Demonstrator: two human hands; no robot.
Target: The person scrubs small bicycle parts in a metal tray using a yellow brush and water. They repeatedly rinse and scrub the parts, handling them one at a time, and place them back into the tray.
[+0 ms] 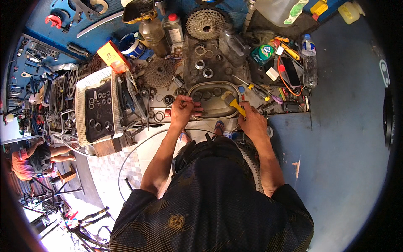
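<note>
An oval metal tray (218, 116) with some liquid in it sits at the front edge of the workbench. Several metal rings (217, 91) lie along its far side. My right hand (255, 124) is closed around the yellow handle of a paintbrush (239, 108), whose bristles are over the tray's right end. At the tray's left end, my left hand (181, 113) has its fingers curled together; whatever is between them is too small to make out. Two shiny bearing cups (208, 73) rest on the dark mat behind the tray.
To the left stands a white plastic basket (79, 113) with small rings on a dark cloth. A bicycle cassette (205, 24) and bottles (172, 29) are at the back. Screwdrivers (254, 89) and a phone (289, 72) lie right. Another person (27, 161) is far left.
</note>
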